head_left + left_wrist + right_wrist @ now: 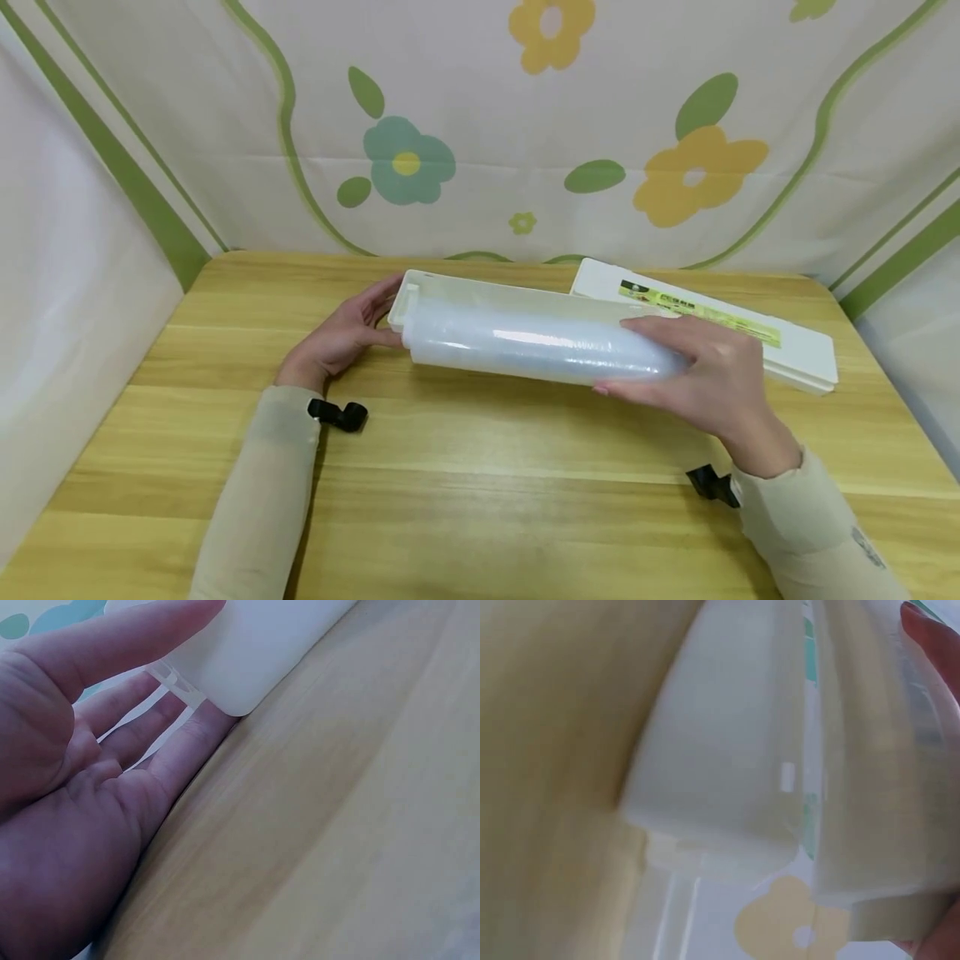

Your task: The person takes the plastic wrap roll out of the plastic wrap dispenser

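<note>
A thick, shiny roll of cling film (540,346) lies along the front of a long white box (480,289), which is raised and tilted above the table. My left hand (352,329) holds the box's left end. In the left wrist view, its thumb lies over the white box end (262,652) and its fingers (199,735) reach underneath. My right hand (708,367) grips the right end of the film roll, fingers on top and thumb along the lower front. That hand hides the right ends of roll and box.
Behind the right hand lies a long white lid-like piece (802,346) with a green and yellow label, flat on the wooden table (487,517). A flower-print cloth (487,108) hangs at the back. Black mounts sit at both wrists.
</note>
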The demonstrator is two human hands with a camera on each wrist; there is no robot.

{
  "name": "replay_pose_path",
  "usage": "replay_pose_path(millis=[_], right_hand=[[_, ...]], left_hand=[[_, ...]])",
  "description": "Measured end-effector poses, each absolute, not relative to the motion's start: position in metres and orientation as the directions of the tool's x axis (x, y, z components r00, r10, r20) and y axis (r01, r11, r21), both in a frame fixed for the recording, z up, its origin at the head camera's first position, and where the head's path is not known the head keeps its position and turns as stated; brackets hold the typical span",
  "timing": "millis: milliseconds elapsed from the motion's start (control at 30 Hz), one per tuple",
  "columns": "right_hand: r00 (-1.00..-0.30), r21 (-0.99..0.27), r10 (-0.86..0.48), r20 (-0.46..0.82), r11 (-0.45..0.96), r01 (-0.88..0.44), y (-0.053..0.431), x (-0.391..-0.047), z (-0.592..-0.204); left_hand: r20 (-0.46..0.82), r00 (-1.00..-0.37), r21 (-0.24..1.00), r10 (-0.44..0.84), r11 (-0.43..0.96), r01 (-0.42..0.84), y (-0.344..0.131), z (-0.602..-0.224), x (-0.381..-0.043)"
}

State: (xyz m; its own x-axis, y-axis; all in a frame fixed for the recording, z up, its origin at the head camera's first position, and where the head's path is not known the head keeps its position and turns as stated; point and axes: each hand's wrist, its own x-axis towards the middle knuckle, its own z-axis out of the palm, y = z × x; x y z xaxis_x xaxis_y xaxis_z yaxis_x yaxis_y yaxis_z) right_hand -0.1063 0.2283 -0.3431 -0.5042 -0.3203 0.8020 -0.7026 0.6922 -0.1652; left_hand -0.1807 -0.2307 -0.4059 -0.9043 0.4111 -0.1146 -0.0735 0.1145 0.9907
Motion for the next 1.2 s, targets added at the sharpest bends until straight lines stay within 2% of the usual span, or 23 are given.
replay_pose_path(millis=[667, 1200], right_hand=[[-0.441, -0.091, -0.303, 0.845, 0.730, -0.677, 0.248, -0.083, -0.360], [-0.471, -0.118, -0.314, 0.824, 0.718, -0.686, 0.261, -0.078, -0.367]], left_hand=[[-0.159, -0.915, 0.983, 0.371, 0.146, -0.112, -0.226, -0.405, -0.178], [-0.146, -0.914, 0.985, 0.378, 0.140, -0.100, -0.227, -0.405, -0.179]])
